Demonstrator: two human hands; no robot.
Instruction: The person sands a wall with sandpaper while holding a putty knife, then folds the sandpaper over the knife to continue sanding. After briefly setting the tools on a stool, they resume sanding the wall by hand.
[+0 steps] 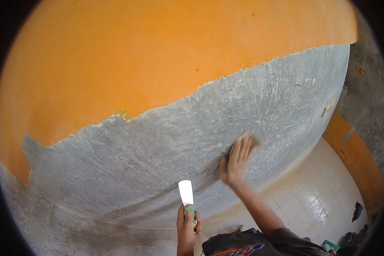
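Observation:
My right hand [235, 162] is pressed flat against the bare grey part of the wall [158, 149], with a brownish sheet of sandpaper [251, 138] under its fingers. Lower down, my left hand [186, 228] grips the green handle of a scraper [186, 197]. Its pale metal blade points up and stands close to the wall. Above a ragged edge, orange paint [136, 55] still covers the upper wall.
White floor tiles [311, 200] lie at the lower right. A second wall [362, 128] meets this one at the right, grey with an orange band low down. Dark small items [357, 211] sit on the floor by that corner.

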